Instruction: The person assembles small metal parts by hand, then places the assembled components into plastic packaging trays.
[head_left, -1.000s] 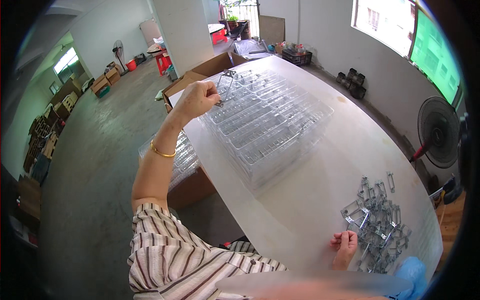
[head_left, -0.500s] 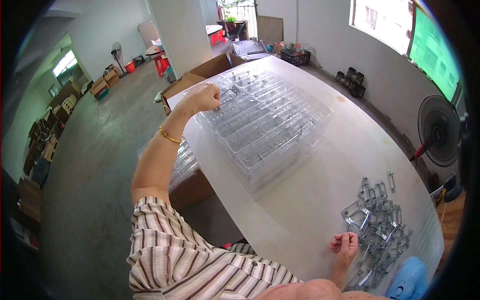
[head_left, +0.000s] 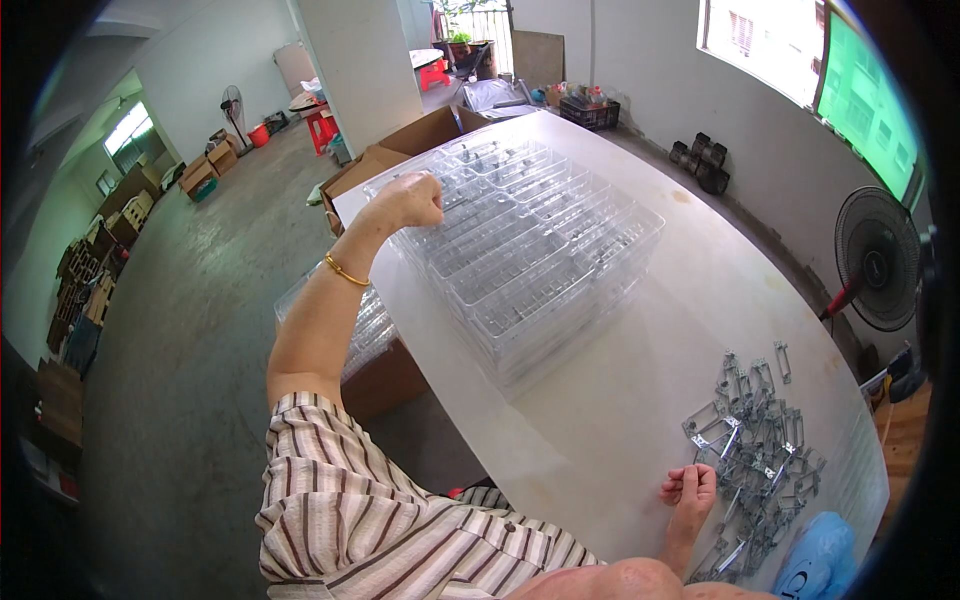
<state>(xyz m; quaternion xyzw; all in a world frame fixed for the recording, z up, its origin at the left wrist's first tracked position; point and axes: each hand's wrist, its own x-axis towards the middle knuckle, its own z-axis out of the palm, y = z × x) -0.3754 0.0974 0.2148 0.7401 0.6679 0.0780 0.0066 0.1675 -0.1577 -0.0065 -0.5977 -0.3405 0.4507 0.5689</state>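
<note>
My left hand (head_left: pixel 412 202) reaches over the far left part of a stack of clear plastic trays (head_left: pixel 570 300). Its fingers are curled closed at the top tray's compartments, and their tips are hidden, so what they hold cannot be made out. Small metal parts show inside several compartments. On the near right of the table, my right hand (head_left: pixel 690 486) is closed with fingers bent together, just left of a heap of grey metal brackets (head_left: pixel 765 430). Nothing identifiable shows between its fingers.
The white table (head_left: pixel 610 400) bears the trays and the bracket heap. A blue plastic bag (head_left: pixel 822 555) sits at its near right edge. More clear trays (head_left: pixel 368 325) lie in a box beside the left edge. A black fan (head_left: pixel 876 258) stands at right; an open carton (head_left: pixel 425 133) is beyond the trays.
My left hand has shifted slightly right and toward me over the top tray. A metal piece that stuck out beyond its fingers no longer stands out there. My right hand stays in place.
</note>
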